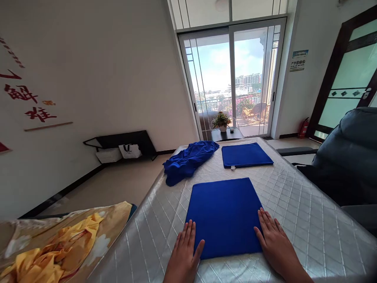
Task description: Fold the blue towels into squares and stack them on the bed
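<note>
A flat, square blue cloth (226, 216), which looks folded, lies on the pale quilted mattress (297, 220) in front of me. My left hand (185, 249) rests on its near left edge, fingers stretched forward and thumb apart. Along the right edge, my right hand (273, 241) lies flat with the fingertips touching the cloth's side. Neither hand grips anything. Farther back sits a second flat blue cloth (246, 155) with a small white tag at its near edge. Beside that, to the left, is a crumpled blue cloth (191, 159).
Yellow fabric (59, 251) lies heaped on a patterned cover at lower left. A dark armchair (347, 153) stands at right. Beyond the mattress are a small table (226, 135) with a potted plant (222, 121) and a sliding glass door (232, 78). A white bag (130, 151) sits by the wall.
</note>
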A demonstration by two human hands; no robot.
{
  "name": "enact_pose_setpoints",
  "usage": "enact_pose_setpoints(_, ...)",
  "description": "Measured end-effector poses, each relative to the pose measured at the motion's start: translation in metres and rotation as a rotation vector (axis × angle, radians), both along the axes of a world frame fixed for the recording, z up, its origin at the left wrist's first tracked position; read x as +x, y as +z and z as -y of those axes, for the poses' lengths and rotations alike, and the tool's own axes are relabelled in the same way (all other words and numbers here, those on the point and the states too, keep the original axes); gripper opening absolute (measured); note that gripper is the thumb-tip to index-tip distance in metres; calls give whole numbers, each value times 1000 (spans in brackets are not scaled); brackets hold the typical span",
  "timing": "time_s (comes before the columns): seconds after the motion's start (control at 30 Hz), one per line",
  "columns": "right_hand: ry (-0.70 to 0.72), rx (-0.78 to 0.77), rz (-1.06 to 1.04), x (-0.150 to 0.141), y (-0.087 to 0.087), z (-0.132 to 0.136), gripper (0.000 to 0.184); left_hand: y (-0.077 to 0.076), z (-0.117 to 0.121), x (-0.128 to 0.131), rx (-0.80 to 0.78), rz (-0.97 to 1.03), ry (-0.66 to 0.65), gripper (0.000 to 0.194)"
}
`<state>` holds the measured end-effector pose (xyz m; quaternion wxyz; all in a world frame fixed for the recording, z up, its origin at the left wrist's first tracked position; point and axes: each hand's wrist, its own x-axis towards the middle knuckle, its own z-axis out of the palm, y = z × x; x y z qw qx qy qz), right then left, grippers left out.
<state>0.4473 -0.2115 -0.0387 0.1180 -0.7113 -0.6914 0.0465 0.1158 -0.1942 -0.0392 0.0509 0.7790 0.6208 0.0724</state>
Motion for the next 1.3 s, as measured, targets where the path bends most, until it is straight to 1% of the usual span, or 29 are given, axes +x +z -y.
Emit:
enact_pose_setpoints(0.03,2,-3,12,0,-1,0,68,-3,2,-8,1,7,30,67)
enact_pose_setpoints(0.1,8,-4,36,1,-3,0,67,-4,6,-14,1,32,54,70)
enact_pose_setpoints(0.2,23,15,61,1,-5,0,66,-2,9,-10,-8,84,84,73)
enact_pose_setpoints(0.3,39,33,82,1,-6,0,65,2,11,-5,6,142,148,71)
enact_pose_setpoints(0.43,27,18,122,1,-7,3,66,1,12,-7,35,177,134,68)
enact_pose_setpoints(0.5,32,10,133,3,-8,4,65,-2,12,-8,43,174,126,68)
enact_pose_setpoints(0.57,56,-3,130,6,-4,1,64,-6,11,-9,58,170,135,70)
enact_pose_setpoints(0.67,71,-27,129,9,11,-15,64,-11,10,-9,83,160,153,73)
enact_pose_setpoints(0.73,68,-47,130,8,24,-33,66,-12,10,-8,85,148,161,76)
enact_pose_setpoints(0.8,65,-68,120,6,34,-53,68,-11,10,-7,82,136,157,77)
enact_pose_setpoints(0.87,57,-75,110,3,36,-71,68,-9,10,-7,81,128,157,78)
enact_pose_setpoints(0.97,30,-70,114,2,24,-86,67,-6,11,-10,68,122,180,77)
enact_pose_setpoints(1.07,26,-82,119,4,10,-89,67,2,10,-10,49,116,200,73)
enact_pose_setpoints(1.13,36,-82,116,6,5,-88,66,15,6,0,50,113,189,72)
enact_pose_setpoints(1.17,37,-79,115,7,5,-88,66,23,3,9,53,111,160,73)
enact_pose_setpoints(1.23,39,-74,112,7,6,-87,65,41,-8,37,55,107,34,75)
enact_pose_setpoints(1.3,40,-69,111,7,9,-87,64,57,-23,75,37,102,-170,74)
